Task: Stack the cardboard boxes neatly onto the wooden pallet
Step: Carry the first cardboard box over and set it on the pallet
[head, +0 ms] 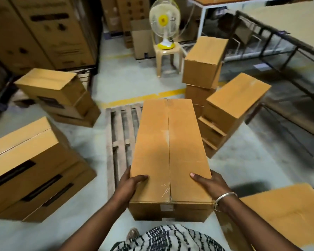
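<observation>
I hold a long cardboard box (169, 151) lengthwise in front of me, above the wooden pallet (119, 134) on the floor. My left hand (130, 183) grips the box's left side near its close end, thumb over the top. My right hand (208, 183) grips the right side the same way and wears a metal bangle on the wrist. The box hides most of the pallet's right part; bare slats show to its left.
Stacks of cardboard boxes stand around: near left (27, 169), far left (56, 95), right (232, 109) and back right (205, 62), and one box at bottom right (286, 212). A fan on a plastic stool (166, 51) stands behind. A yellow floor line (143, 98) runs past the pallet.
</observation>
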### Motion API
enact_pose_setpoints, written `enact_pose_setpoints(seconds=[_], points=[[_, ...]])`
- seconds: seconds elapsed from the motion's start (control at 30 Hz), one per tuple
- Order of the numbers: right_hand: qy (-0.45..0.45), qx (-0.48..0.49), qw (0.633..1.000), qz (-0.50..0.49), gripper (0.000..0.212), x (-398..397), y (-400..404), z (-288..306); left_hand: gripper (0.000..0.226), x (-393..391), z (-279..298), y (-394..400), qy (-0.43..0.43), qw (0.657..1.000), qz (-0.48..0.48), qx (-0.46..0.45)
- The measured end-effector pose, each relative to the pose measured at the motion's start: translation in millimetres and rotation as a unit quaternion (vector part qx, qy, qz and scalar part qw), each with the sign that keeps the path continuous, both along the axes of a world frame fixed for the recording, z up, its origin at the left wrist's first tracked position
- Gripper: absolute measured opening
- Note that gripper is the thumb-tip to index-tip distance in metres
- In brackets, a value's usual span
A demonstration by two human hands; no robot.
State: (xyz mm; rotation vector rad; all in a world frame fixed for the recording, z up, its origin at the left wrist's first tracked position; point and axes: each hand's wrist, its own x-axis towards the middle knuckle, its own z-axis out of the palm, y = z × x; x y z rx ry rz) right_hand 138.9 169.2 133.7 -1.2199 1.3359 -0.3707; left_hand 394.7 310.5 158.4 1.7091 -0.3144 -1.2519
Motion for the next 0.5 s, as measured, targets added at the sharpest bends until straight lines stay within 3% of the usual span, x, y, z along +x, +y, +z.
enact_pose_setpoints(seconds=[0.27,0.4,0.5], points=[[-0.011,0.019,0.998,0.064,0.052,173,35,-4,0.088,148,-21,69,0.008,0.996,0.082,0.029],[0.001,0.022,0.996,0.087,0.036,222,33,2,0.074,187,-17,77,0.009,0.994,0.106,0.035],[-0.006,0.021,0.994,0.103,0.041,247,20,9,0.061,207,-19,70,0.010,0.993,0.112,0.026]])
